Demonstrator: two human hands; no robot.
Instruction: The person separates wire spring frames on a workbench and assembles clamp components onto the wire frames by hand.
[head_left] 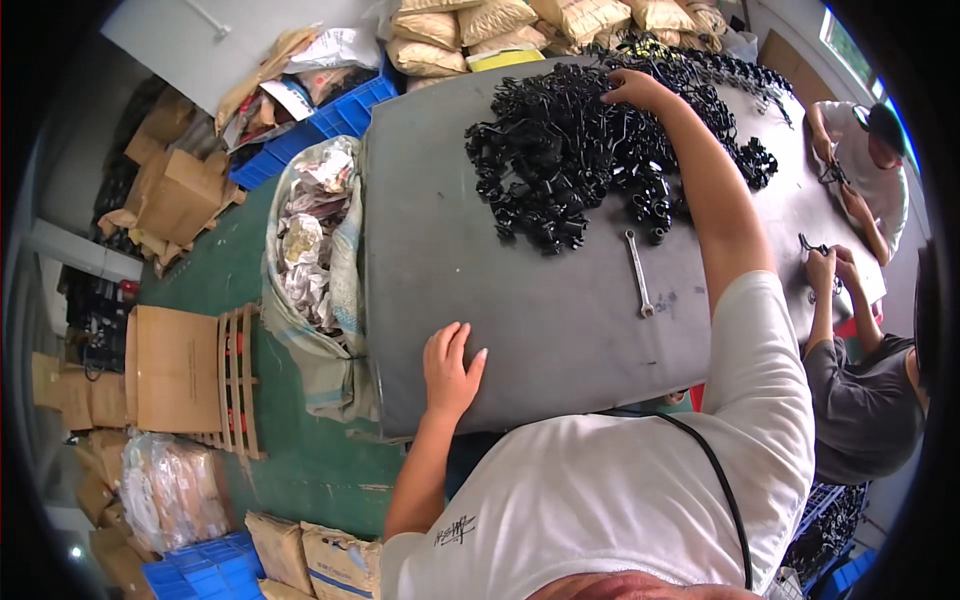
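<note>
The person's right hand (pixel 634 90) reaches to the far part of a broad heap of glossy black, bent small parts (pixel 545 150), lying on the far half of the smooth grey table (pixel 420 220). Its fingers meet the heap, but I cannot tell whether that grip has closed on anything. The left hand (pixel 452 370) has an open, empty grip by the table's near left corner. The parts look hooked together, so pulling one could drag its neighbours along. A push could send the farthest pieces over the edge toward the stuffed tan paper sacks (pixel 495 20). The silver metal wrench (pixel 638 272) lies near the heap, where sliding parts could knock or bury it
</note>
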